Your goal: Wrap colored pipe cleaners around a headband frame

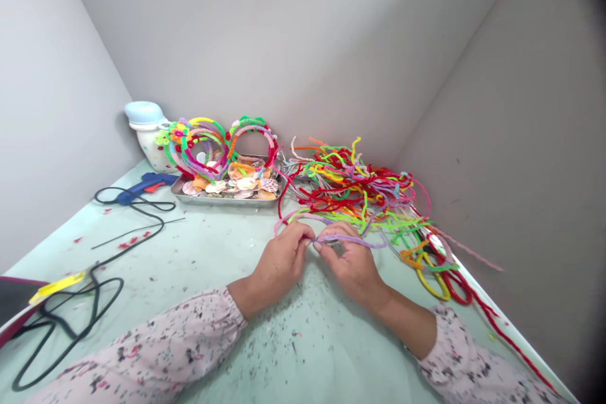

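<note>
On my feed, the lilac pipe cleaner is pinched between both hands, near the middle of the pale green table. The left hand and the right hand are both closed on it, their fingertips almost meeting, while its free end trails off to the right. Just beyond the hands lies a tangled heap of multicoloured pipe cleaners, spilling right toward yellow and red loops. Farther left I can make out a steel tray of seashells, looped pipe-cleaner rings behind it, a white pot with a pale blue lid, and a blue hot glue gun with its black cord.
</note>
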Action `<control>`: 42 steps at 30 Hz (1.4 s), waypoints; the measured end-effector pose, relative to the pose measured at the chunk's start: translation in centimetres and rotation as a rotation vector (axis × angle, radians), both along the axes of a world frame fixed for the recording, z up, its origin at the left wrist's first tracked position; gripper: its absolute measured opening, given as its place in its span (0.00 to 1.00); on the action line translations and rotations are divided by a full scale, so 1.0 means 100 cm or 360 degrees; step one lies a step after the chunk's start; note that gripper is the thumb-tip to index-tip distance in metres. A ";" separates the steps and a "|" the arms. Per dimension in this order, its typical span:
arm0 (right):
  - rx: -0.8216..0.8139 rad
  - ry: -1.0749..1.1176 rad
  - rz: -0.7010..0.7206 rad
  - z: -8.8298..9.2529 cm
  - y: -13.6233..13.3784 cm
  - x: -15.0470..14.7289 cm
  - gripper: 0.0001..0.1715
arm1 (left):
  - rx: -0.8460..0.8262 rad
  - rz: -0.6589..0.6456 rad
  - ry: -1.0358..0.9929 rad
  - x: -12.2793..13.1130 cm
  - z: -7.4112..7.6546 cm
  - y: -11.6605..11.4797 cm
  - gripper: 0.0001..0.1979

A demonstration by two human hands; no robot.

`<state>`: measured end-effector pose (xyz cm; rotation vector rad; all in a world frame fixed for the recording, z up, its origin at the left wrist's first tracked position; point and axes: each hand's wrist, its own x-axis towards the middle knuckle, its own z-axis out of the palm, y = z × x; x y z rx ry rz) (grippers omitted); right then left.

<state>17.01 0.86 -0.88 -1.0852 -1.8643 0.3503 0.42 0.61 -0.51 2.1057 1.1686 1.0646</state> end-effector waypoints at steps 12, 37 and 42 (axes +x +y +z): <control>-0.0001 -0.0058 -0.0031 -0.004 0.003 0.000 0.03 | 0.0057 0.0000 -0.0004 0.000 0.001 0.001 0.08; 0.0008 -0.0383 -0.0134 -0.003 0.000 0.001 0.10 | -0.0101 0.0018 0.0070 0.002 -0.001 0.001 0.05; -0.0039 -0.0406 -0.0110 -0.002 0.000 0.001 0.11 | -0.0102 0.0020 0.0074 0.002 -0.003 0.002 0.05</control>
